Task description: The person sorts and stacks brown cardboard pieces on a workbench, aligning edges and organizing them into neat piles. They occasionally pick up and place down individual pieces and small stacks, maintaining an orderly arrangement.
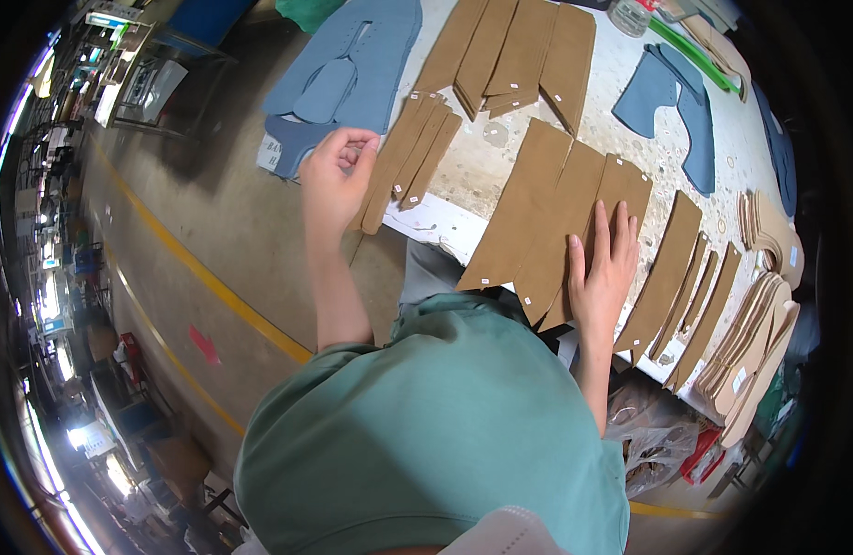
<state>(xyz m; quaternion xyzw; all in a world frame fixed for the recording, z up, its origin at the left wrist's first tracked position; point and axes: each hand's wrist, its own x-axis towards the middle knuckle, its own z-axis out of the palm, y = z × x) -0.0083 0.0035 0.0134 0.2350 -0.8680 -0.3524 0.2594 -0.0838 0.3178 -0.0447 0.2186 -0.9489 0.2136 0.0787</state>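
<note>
My right hand (604, 268) lies flat, fingers spread, on brown cut pieces (560, 199) of leather-like sheet at the near table edge. Small white stickers mark the corners of these pieces. My left hand (338, 171) is raised at the left edge of the table, its thumb and fingers pressed together. Whatever they hold, if anything, is too small to tell. Nearest to it are narrow brown strips (417, 153), also with white stickers, and a stack of blue cut pieces (329, 88). More pointed brown panels (509, 46) lie farther back.
Curved brown strips (665, 268) lie right of my right hand. Stacked beige pieces (745, 342) overhang the table's right end. A blue curved piece (671, 102), a green strip (694, 55) and a clear jar (628, 17) are at the back of the white table (463, 217).
</note>
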